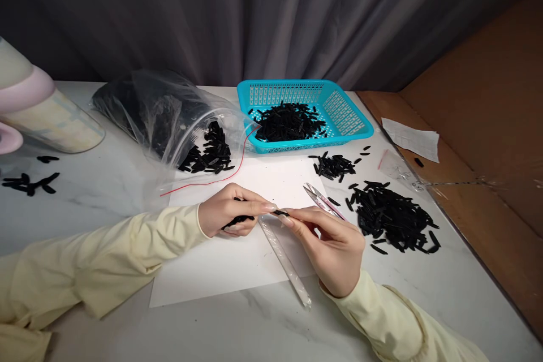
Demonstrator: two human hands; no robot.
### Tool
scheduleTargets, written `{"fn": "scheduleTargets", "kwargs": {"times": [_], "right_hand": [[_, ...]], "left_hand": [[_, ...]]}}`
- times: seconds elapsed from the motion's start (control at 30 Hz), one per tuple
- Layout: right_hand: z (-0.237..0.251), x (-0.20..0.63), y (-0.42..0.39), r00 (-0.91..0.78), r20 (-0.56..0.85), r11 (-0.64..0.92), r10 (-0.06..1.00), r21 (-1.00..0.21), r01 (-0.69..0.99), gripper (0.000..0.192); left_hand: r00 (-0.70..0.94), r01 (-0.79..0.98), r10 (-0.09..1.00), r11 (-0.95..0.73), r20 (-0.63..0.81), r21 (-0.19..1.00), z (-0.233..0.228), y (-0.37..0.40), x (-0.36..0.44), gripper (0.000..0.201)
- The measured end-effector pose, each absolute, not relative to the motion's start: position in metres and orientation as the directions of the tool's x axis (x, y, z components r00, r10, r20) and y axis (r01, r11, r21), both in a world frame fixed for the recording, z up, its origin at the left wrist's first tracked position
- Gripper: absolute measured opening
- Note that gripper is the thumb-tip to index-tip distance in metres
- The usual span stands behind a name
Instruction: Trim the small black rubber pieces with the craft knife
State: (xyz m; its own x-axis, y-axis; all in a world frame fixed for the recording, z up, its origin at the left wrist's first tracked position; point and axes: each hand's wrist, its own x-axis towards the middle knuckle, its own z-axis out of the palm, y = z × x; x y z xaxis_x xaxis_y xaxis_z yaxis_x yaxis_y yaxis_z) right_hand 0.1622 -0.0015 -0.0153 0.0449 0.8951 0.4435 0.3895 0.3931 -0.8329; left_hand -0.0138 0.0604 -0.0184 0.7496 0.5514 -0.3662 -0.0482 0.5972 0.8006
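Between the fingertips of both my hands is one small black strip [281, 212], its ends pinched from either side. My left hand [231, 209] is closed, with more black strips [240, 219] tucked in its curled fingers. From the right, my right hand [335, 243] grips the strip with thumb and index finger. Beneath the hands lies a white paper sheet [203, 277], and on it a clear-wrapped white stick [286, 266] slants toward me. Small thread snips [324, 202] rest just beyond my right hand.
A turquoise basket [305, 144] holds many black strips. Left of it, an open clear zip bag [165, 119] spills more. Loose piles [394, 218] lie at right, a few strips [31, 184] at far left. A tumbler [63, 119] stands left; a cardboard wall [479, 90] rises at right.
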Motion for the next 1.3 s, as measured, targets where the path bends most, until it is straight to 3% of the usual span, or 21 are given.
{"fn": "scheduleTargets", "kwargs": {"times": [0.63, 0.83, 1.3], "right_hand": [[-0.0159, 0.1642, -0.0016, -0.051, 0.425, 0.413, 0.904, -0.835, 0.363, 0.021], [-0.016, 0.1627, -0.002, -0.014, 0.437, 0.408, 0.899, -0.828, 0.385, 0.019], [-0.0179, 0.1628, -0.0014, 0.026, 0.451, 0.4, 0.892, -0.816, 0.418, 0.019]], "left_hand": [[0.698, -0.051, 0.595, 0.597, -0.399, 0.8, -0.0136, 0.0585, -0.0099, 0.024], [0.698, -0.096, 0.604, 0.613, -0.386, 0.784, -0.0148, 0.0589, -0.0104, 0.019], [0.72, -0.089, 0.586, 0.609, -0.372, 0.788, -0.0175, 0.0595, -0.0131, 0.03]]}}
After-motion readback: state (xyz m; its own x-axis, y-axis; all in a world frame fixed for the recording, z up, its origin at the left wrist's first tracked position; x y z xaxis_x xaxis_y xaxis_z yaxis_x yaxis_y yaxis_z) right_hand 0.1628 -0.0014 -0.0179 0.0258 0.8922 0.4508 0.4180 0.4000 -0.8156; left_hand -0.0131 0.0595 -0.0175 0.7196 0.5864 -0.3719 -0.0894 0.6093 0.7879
